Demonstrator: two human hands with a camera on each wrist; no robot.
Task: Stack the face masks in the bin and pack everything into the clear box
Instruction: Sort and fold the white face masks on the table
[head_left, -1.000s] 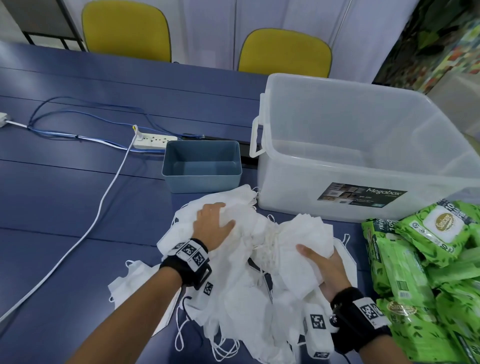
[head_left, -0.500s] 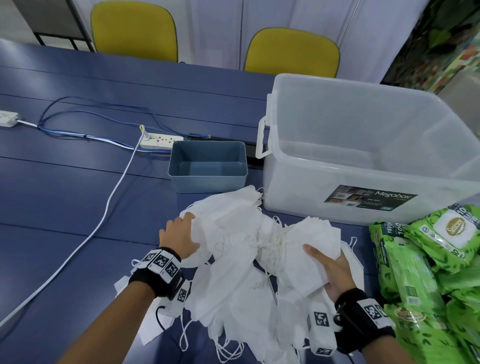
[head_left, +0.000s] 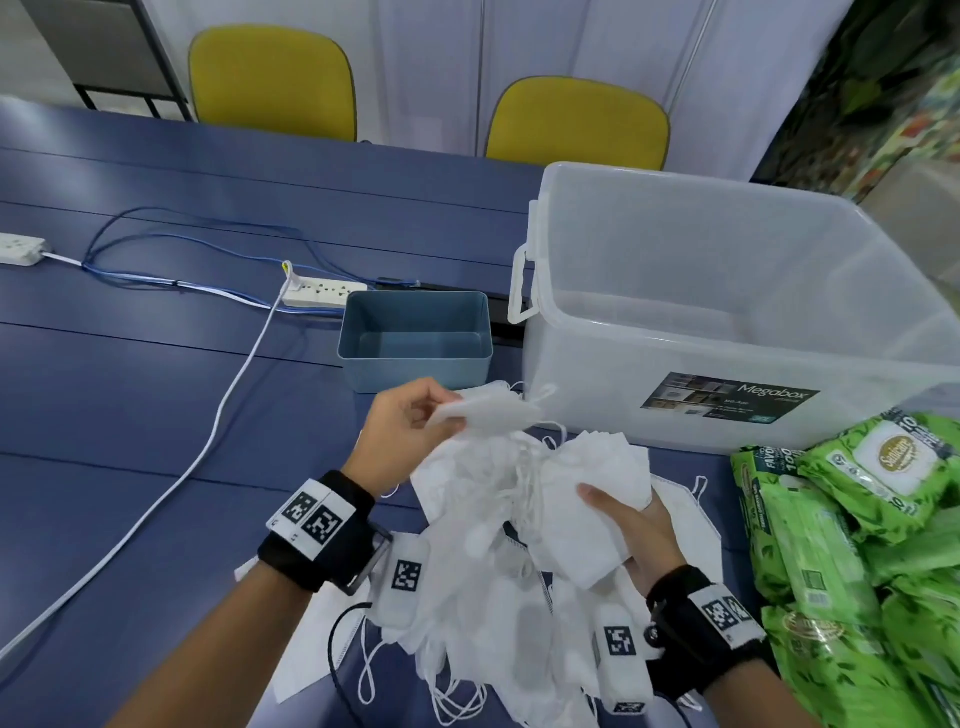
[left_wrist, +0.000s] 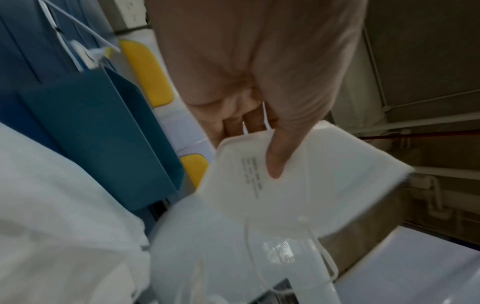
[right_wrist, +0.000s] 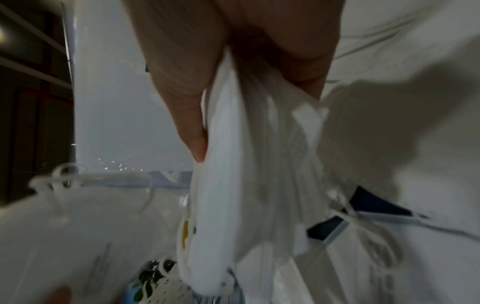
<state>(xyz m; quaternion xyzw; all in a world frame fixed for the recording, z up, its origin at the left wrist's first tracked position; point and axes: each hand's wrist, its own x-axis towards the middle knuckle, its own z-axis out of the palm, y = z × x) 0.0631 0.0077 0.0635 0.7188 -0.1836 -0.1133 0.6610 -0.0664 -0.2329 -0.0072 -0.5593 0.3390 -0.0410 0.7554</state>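
Observation:
A heap of white face masks (head_left: 483, 587) lies on the blue table in front of me. My left hand (head_left: 410, 426) pinches one folded white mask (head_left: 488, 413) and holds it lifted above the heap, just in front of the small blue bin (head_left: 415, 338); the thumb lies on that mask (left_wrist: 285, 185) in the left wrist view. My right hand (head_left: 631, 525) grips a bunch of stacked masks (head_left: 597, 499) at the right of the heap; they (right_wrist: 233, 185) show under its thumb. The clear box (head_left: 727, 312) stands at the right, with nothing visible inside.
Green wet-wipe packs (head_left: 857, 545) are piled at the right edge. A white power strip (head_left: 324, 291) with white and blue cables (head_left: 208, 436) lies left of the bin. Two yellow chairs (head_left: 576, 122) stand behind the table.
My left hand went from pressing on the heap to its left side, then lifted one mask up toward the bin. The right hand kept its hold on the bunch.

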